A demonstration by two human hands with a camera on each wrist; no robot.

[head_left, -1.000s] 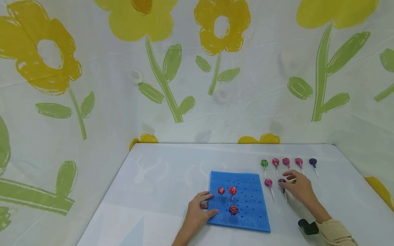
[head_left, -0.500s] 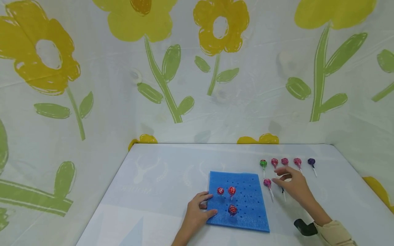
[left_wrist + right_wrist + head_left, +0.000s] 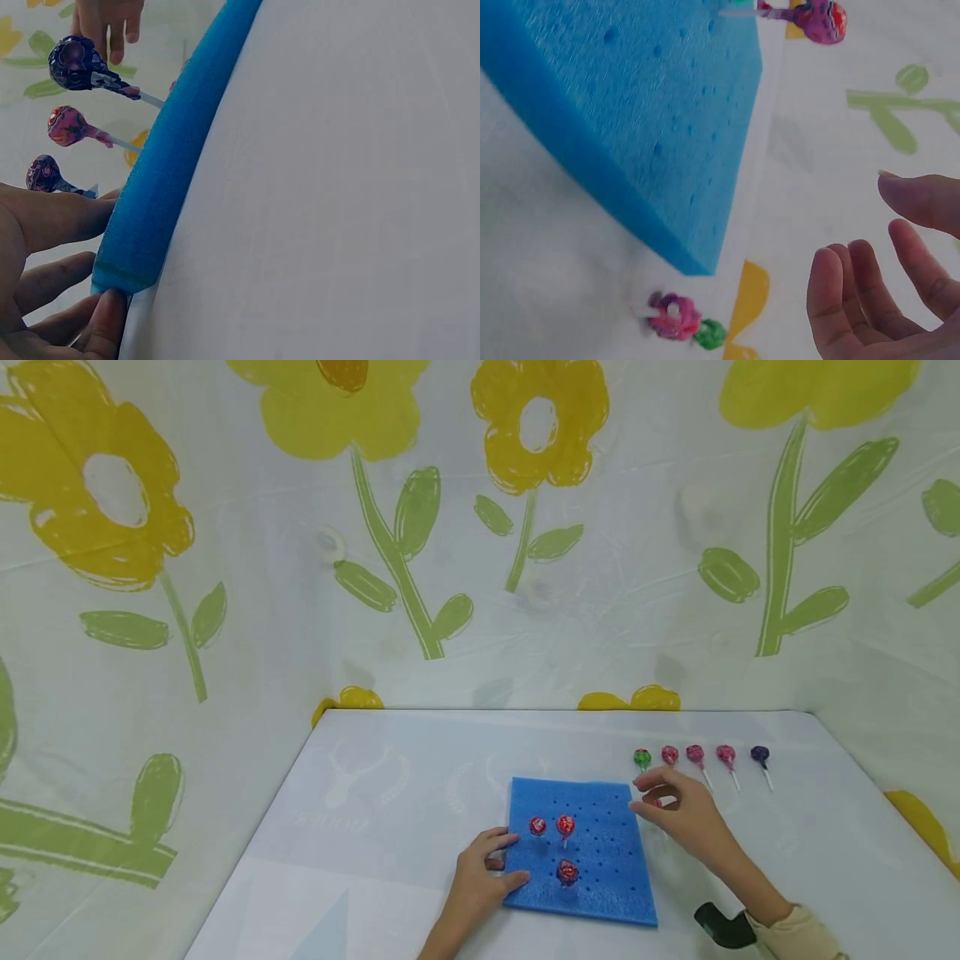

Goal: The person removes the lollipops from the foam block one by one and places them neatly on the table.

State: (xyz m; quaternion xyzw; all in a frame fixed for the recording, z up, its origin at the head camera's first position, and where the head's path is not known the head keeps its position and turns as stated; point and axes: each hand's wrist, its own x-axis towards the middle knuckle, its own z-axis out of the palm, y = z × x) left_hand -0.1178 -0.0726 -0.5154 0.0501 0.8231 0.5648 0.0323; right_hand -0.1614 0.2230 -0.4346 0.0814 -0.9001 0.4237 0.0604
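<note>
My left hand (image 3: 480, 878) holds the left edge of a blue foam board (image 3: 611, 885) dotted with small holes; the left wrist view shows its fingers about the board's corner (image 3: 127, 277). Three wrapped lollipops stand stuck in the board, one a red lollipop (image 3: 566, 825). My right hand (image 3: 686, 818) hovers at the board's right edge, thumb and fingertips apart with nothing between them in the right wrist view. Under it lies a pink lollipop (image 3: 673, 316), mostly covered by the hand in the head view. The dark lollipop of that nearer row is hidden behind the hand.
Behind my right hand lies a row of lollipops: a green one (image 3: 642, 757), several pink ones (image 3: 695, 753) and a dark purple one (image 3: 760, 753). A black curved piece (image 3: 723, 927) sits by the right cuff. A flower-printed cloth (image 3: 600, 635) encloses the white table (image 3: 375, 827).
My right hand has moved left, from above the dark lollipop to above the pink one beside the board. The left hand and the board stay in place.
</note>
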